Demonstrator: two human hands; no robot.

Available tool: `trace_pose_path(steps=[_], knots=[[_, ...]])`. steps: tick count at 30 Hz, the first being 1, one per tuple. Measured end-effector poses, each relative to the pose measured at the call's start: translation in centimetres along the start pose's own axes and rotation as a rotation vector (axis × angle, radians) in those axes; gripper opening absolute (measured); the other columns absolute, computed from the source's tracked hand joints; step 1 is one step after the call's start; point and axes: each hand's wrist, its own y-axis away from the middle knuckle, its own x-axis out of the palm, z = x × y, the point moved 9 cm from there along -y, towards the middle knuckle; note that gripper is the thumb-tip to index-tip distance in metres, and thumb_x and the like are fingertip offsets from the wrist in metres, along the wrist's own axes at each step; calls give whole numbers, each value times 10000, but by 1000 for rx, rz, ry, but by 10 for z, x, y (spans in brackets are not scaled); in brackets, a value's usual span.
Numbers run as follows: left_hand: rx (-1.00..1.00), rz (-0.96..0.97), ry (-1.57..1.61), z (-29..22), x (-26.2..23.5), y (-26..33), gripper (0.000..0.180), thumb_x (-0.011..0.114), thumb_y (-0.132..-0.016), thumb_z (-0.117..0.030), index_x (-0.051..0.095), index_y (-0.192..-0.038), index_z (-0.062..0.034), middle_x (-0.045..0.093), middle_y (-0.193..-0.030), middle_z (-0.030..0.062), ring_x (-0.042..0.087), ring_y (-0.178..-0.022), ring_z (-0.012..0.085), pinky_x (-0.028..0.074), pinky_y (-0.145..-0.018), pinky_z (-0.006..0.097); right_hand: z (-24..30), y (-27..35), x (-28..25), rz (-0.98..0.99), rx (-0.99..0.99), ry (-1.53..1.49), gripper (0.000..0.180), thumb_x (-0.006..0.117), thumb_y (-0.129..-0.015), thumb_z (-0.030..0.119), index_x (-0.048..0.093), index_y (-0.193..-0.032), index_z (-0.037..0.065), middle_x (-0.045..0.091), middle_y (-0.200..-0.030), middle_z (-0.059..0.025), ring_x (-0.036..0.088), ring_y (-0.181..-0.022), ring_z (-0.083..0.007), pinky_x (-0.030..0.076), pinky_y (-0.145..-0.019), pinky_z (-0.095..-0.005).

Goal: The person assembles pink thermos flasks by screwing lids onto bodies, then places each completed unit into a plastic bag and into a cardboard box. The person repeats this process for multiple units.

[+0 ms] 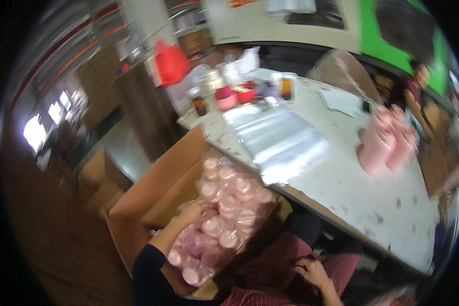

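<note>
My left hand (193, 210) reaches into an open cardboard box (160, 176) and touches the bagged pink goods inside. Its fingers blur among them, so whether they grip one cannot be made out. These pink cylinders with round ends (230, 209) are packed in clear plastic and fill much of the box. My right hand (313, 271) lies on the dark red checked cloth (270, 265) over my lap, fingers loosely apart, holding nothing. A stack of clear, shiny plastic bags (280, 140) lies on the white table beside the box.
Several wrapped pink cylinders (382, 143) stand on the right of the white table (352, 204). Jars and cups (227, 97) crowd its far left corner near a red bag (171, 64). A person (413, 97) is at the far right, beside cardboard (441, 148).
</note>
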Motion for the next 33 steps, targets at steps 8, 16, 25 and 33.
trace_pose_path(steps=[8,16,25,33], knots=[[548,-242,187,-251,-79,-248,331,712,-799,-56,677,-1128,-78,531,-1381,122,558,-1190,337,483,-973,410,-61,9,51,-8,151,-45,296,596,-919,309,663,-1059,57,683,-856,-228,659,-815,-421,535,-733,-488],[866,-363,55,-476,-90,-405,593,731,-822,-148,507,-1364,-63,420,-1488,142,448,-1315,369,391,-1081,441,-56,9,40,-37,139,-188,316,584,-931,320,659,-1042,33,691,-911,-237,664,-876,-419,523,-796,-498],[605,-364,-20,-512,-61,-473,704,736,-838,-259,423,-1444,-82,589,-1264,179,582,-1117,347,389,-1048,468,-48,13,35,54,139,-236,366,589,-936,351,651,-1134,50,690,-968,-244,658,-905,-426,518,-822,-496],[800,-385,96,-482,-76,-408,468,672,-878,-267,548,-1291,-84,698,-1035,134,636,-1029,308,374,-1034,469,-52,11,31,-20,172,-194,332,609,-920,318,665,-1095,43,693,-969,-233,655,-900,-426,519,-810,-500]])
